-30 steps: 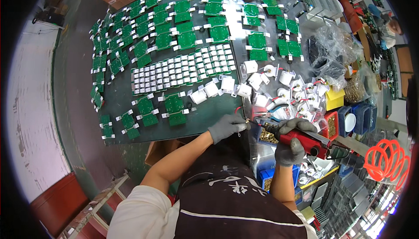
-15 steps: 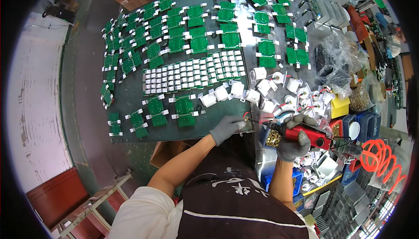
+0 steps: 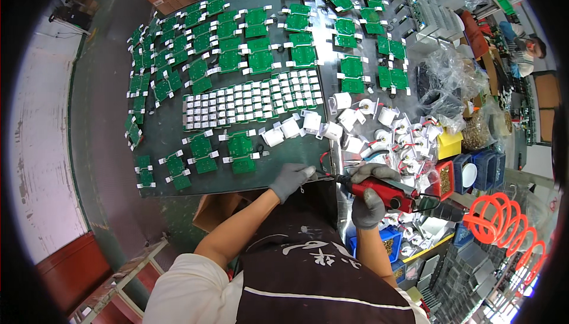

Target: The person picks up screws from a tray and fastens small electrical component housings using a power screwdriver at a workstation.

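Observation:
My right hand [image 3: 368, 205], in a grey glove, is wrapped round a red power screwdriver [image 3: 391, 195]. The tool lies nearly level, its dark front end pointing left at my left hand. My left hand [image 3: 291, 180], also gloved, is closed in a pinch at the table's front edge, and the small thing in its fingers is too hidden to name. A thin red wire [image 3: 323, 161] curves up close to the screwdriver's tip. Behind the hands, white cylindrical parts [image 3: 290, 127] with flanges stand in a row.
Green circuit boards [image 3: 240, 149] cover much of the dark table, around a block of white square parts [image 3: 225, 106]. More white parts with red wires [image 3: 403, 137] are heaped at right. Blue bins [image 3: 388, 244] hold small pieces. A coiled orange hose [image 3: 504, 223] hangs right. Another person [image 3: 524, 48] is far right.
The screwdriver in my right hand has come left, closer to my left hand. My left hand stays pinched near the table edge. The whole view has shifted slightly.

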A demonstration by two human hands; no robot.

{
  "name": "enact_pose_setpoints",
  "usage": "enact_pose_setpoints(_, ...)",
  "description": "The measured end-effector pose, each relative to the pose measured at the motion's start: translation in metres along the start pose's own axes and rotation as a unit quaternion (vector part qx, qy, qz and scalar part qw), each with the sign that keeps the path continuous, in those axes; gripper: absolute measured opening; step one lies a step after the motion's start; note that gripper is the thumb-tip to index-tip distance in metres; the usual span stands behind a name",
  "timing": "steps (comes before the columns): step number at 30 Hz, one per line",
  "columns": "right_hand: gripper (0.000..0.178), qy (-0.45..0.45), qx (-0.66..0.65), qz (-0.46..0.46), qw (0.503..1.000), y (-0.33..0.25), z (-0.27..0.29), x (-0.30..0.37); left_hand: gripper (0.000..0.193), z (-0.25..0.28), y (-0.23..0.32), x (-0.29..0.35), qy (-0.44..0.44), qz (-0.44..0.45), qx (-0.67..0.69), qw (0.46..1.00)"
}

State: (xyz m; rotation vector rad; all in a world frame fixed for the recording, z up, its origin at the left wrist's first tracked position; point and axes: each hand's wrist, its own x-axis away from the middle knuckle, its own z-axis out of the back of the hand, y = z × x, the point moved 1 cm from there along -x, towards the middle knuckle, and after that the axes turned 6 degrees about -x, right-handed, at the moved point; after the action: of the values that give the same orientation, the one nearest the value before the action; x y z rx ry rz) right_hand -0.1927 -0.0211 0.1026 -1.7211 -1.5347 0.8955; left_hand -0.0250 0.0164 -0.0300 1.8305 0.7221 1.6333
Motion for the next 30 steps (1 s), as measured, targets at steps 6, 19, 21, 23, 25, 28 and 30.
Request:
enact_pose_setpoints(6, 0.045, -0.001, -0.015, 0.048, 0.999, -0.001, 0.003, 0.000, 0.030, -0.010, -0.016, -0.007, 0.036, 0.023, 0.021, 0.999)
enact_pose_setpoints(19, 0.044, 0.022, 0.000, 0.021, 1.000, 0.043, 0.036, 0.009, 0.029, 0.003, -0.010, -0.033, 0.003, -0.082, -0.359, 0.930)
enact_pose_setpoints(21, 0.044, 0.028, 0.017, 0.009, 0.999, 0.052, 0.037, 0.017, 0.027, 0.002, -0.009, -0.037, 0.012, -0.097, -0.440, 0.893)
enact_pose_setpoints(23, 0.044, -0.017, 0.046, 0.035, 0.998, 0.062, 0.043, 0.018, 0.027, -0.002, -0.007, -0.036, 0.026, -0.080, -0.445, 0.891)
enact_pose_setpoints(25, 0.044, -0.037, 0.056, 0.040, 0.997, 0.063, 0.041, 0.017, 0.027, -0.004, -0.015, -0.034, 0.042, -0.061, -0.449, 0.890)
enact_pose_setpoints(28, 0.039, -0.050, 0.068, 0.042, 0.996, 0.065, 0.032, 0.017, 0.024, -0.003, -0.036, -0.037, 0.149, -0.110, -0.318, 0.930)
enact_pose_setpoints(30, 0.041, -0.068, 0.067, 0.027, 0.995, 0.068, 0.033, 0.017, 0.019, -0.004, -0.043, -0.035, 0.216, -0.127, -0.236, 0.939)
